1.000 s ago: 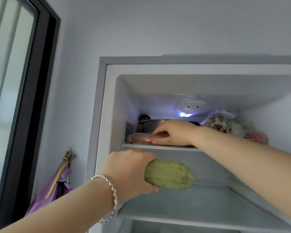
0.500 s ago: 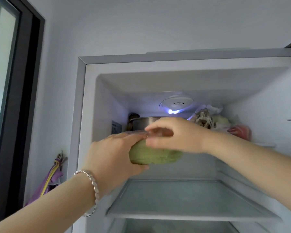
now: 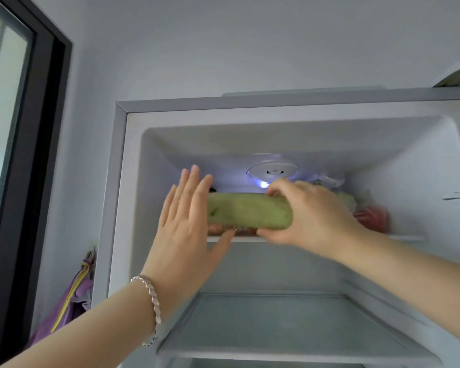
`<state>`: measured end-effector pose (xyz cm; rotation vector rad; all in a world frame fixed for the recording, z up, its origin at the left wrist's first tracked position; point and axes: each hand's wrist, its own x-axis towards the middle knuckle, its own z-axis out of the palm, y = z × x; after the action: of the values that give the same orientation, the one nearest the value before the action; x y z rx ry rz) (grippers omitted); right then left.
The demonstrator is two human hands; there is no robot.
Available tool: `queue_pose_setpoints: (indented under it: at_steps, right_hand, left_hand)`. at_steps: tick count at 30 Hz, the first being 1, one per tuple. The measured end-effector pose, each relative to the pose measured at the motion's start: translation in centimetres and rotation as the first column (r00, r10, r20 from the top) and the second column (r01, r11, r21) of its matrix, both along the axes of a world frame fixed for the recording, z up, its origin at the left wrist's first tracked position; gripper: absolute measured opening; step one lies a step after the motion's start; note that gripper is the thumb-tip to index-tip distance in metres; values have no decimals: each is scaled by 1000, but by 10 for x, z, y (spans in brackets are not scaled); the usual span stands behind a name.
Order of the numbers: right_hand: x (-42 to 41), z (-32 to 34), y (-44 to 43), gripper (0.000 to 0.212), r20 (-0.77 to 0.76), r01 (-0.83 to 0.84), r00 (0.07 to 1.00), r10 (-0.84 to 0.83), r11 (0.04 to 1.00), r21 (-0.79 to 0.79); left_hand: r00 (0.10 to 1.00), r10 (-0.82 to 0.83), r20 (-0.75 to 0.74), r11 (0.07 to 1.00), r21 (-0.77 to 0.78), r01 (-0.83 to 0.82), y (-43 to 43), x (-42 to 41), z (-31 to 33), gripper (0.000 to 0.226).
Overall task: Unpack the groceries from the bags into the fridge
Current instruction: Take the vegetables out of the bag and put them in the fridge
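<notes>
Grey walls (image 3: 223, 49) flank the open white fridge (image 3: 409, 166), where the right grip (image 3: 312, 217) curls round a long pale-green squash (image 3: 250, 211) at the top shelf (image 3: 406, 237), the left grip (image 3: 186, 227) flat-fingered against its end.

Top shelf (image 3: 406, 237): the left end of the green gourd (image 3: 250, 211) lies behind the left grip (image 3: 186, 221), the wrapped item (image 3: 246, 231) beneath it shows only as a sliver, and the bagged goods (image 3: 372, 215) beyond the right grip (image 3: 311, 216) are blurred beyond identification.
</notes>
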<state>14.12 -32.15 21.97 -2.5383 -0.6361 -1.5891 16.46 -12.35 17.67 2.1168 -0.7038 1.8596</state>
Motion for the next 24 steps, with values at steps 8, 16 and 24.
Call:
queue_pose_setpoints:
  at_steps: [8,16,24]
  right_hand:
    - [58,58,1,51,-205,11,978,32,979,203]
    - [88,59,47,56,-368,30,930,-25,1000,6]
    - [89,44,59,58,-103,274,944,-313,919,-285]
  left_hand:
    - [651,-79,-755,982,-172,-80,4,45,31,51]
    - [701,146,-698,988,62,-145,9,55,23,53]
    - [691,130,-711,983,2,-183,0,53,23,56]
